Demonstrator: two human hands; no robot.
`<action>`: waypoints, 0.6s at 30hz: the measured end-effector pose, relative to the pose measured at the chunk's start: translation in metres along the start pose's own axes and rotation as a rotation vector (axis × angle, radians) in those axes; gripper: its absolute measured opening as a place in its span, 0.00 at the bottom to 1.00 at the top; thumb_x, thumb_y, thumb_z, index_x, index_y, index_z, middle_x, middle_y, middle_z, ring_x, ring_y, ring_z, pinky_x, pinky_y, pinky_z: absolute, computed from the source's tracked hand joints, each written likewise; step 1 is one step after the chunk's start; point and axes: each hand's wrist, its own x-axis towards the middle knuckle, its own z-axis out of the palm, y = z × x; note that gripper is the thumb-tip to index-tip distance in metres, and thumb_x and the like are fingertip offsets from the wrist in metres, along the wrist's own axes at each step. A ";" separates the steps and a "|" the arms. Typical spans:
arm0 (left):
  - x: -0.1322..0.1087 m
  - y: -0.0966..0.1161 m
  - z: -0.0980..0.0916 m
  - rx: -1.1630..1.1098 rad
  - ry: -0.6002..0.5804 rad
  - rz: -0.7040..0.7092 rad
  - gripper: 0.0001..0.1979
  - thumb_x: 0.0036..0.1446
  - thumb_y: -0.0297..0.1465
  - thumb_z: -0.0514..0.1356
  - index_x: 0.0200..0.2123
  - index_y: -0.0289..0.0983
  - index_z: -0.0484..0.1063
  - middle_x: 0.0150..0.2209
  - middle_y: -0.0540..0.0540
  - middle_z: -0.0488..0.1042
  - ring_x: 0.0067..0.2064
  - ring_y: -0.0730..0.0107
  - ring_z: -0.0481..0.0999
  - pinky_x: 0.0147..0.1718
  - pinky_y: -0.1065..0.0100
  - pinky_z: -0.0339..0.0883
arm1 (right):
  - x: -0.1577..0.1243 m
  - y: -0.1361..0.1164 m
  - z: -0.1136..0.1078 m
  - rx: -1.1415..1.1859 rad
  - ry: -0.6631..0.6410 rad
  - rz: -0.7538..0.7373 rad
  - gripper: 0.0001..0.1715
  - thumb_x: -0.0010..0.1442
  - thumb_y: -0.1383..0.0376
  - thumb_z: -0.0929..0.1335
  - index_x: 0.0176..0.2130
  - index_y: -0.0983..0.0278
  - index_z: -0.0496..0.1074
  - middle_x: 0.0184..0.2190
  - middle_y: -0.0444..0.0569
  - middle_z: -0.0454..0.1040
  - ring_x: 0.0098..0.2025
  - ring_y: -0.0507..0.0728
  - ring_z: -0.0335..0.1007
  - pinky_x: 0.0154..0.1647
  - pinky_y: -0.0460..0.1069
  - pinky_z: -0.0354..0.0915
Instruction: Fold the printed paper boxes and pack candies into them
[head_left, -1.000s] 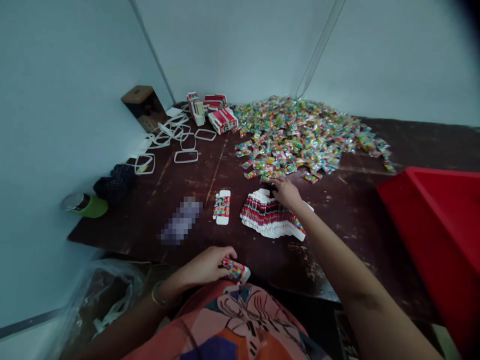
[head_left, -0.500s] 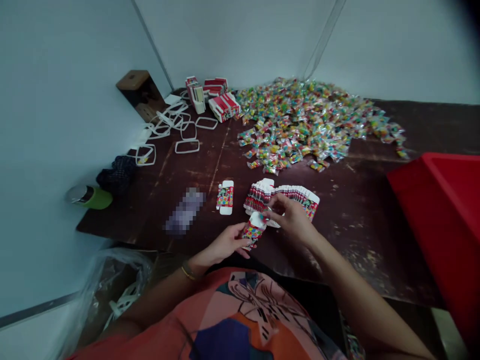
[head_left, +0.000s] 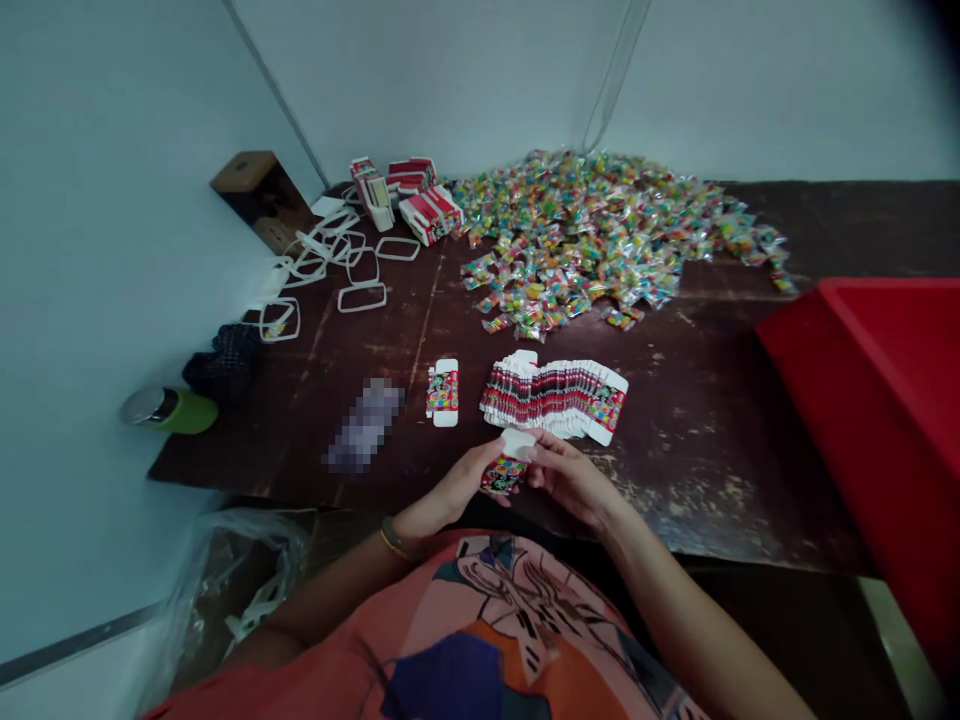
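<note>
A small printed candy box (head_left: 504, 474), red with coloured dots and a white flap at its top, is held near the table's front edge. My left hand (head_left: 460, 486) grips its left side. On the other side, the fingers of my right hand (head_left: 568, 477) are closed on the box near the white flap. Just beyond lies a fanned row of flat folded boxes (head_left: 551, 395), with a printed face showing at its right end. One more flat box (head_left: 444, 392) lies by itself to the left of the row.
A wide heap of wrapped candies (head_left: 592, 230) covers the back of the table. Bundled boxes (head_left: 431, 213), white bands (head_left: 362, 297) and a wooden box (head_left: 264, 195) stand at back left. A green bottle (head_left: 184, 410) lies at left; a red bin (head_left: 832, 370) is at right.
My right hand has come down from over the fanned row to the held box and now grips its flap end. The view has shifted slightly.
</note>
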 end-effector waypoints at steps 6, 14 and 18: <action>0.007 0.003 0.003 0.230 -0.037 0.108 0.19 0.55 0.39 0.57 0.45 0.32 0.73 0.36 0.44 0.73 0.36 0.67 0.71 0.26 0.72 0.66 | -0.009 -0.024 0.003 -0.497 -0.097 -0.249 0.12 0.57 0.60 0.69 0.40 0.63 0.77 0.39 0.49 0.73 0.37 0.53 0.69 0.38 0.48 0.66; 0.005 0.006 -0.002 -0.025 -0.208 0.112 0.20 0.54 0.35 0.60 0.50 0.36 0.71 0.42 0.43 0.73 0.43 0.64 0.71 0.36 0.67 0.69 | -0.012 -0.035 -0.003 -0.711 -0.090 -0.408 0.16 0.62 0.58 0.66 0.47 0.59 0.76 0.43 0.51 0.75 0.43 0.56 0.71 0.44 0.51 0.68; -0.003 -0.010 0.002 -0.189 -0.185 0.018 0.19 0.55 0.36 0.62 0.48 0.36 0.70 0.40 0.44 0.72 0.37 0.67 0.72 0.32 0.66 0.70 | -0.014 -0.014 0.002 -0.911 -0.005 -0.604 0.19 0.64 0.61 0.64 0.53 0.58 0.71 0.48 0.54 0.72 0.49 0.58 0.68 0.51 0.55 0.65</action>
